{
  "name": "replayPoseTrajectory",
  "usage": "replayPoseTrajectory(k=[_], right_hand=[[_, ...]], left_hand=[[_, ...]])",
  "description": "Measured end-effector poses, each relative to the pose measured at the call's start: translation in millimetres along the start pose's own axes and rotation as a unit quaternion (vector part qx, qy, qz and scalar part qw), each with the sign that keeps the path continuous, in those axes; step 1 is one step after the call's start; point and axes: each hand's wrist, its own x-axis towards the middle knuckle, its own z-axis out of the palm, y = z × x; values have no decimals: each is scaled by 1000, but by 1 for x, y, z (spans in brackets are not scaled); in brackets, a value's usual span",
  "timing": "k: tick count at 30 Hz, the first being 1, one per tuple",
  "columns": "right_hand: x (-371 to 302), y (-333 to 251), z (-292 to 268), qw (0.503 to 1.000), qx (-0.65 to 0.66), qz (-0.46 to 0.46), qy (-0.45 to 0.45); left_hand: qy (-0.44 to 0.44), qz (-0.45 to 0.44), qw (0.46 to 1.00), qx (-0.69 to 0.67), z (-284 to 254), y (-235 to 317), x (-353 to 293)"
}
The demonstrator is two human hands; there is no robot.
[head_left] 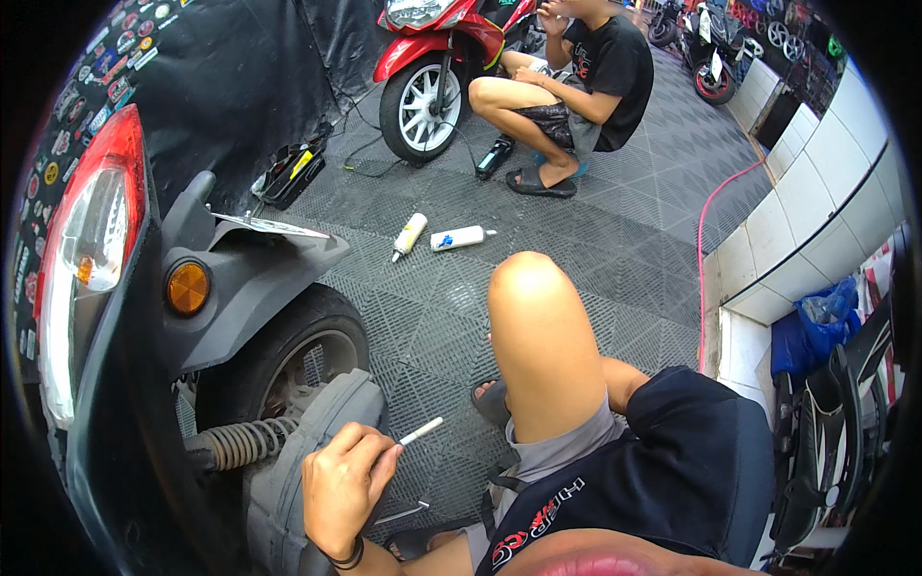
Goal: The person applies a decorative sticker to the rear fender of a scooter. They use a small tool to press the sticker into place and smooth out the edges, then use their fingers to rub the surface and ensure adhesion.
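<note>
My left hand (pixel 346 485), with a dark band at the wrist, pinches a slim white stick that looks like a cigarette (pixel 421 431). It is beside the dusty grey engine-side casing (pixel 312 451) of a scooter; I cannot tell whether they touch. Behind the casing are a coiled shock absorber (pixel 252 442) and the rear wheel (pixel 327 331). A thin metal rod (pixel 403 514) shows just right of my wrist. My right forearm (pixel 624 382) passes behind my raised knee (pixel 538 326), which hides the right hand.
Two white squeeze bottles (pixel 410 237) lie on the grey tile floor. Farther off, a person (pixel 600 82) squats beside a red scooter (pixel 423 86). An open black tool case (pixel 291 173) lies by the black curtain. Along the right runs a pink hose (pixel 706 230) beside white tiled blocks.
</note>
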Motion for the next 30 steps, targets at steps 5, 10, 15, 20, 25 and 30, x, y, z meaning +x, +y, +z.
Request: replayPoseTrajectory(k=[5,10,15,20,25,30], right_hand=[[-1,-1,0,1000,2,0,3],[1,1,-1,1000,5,1,1],[7,-2,1,1000,8,4,-13],[12,-6,8,1000,14,4,-27],[22,-24,23,997,43,-3,-59],[39,-90,59,970,189,-16,-151]], left_hand=[[20,3,1000,5,2,1,3],[52,-1,999,3,6,3,7],[60,-12,998,15,6,3,7],[71,-19,997,17,11,-3,13],[95,-10,995,26,20,-6,18],[142,15,990,17,18,-8,20]])
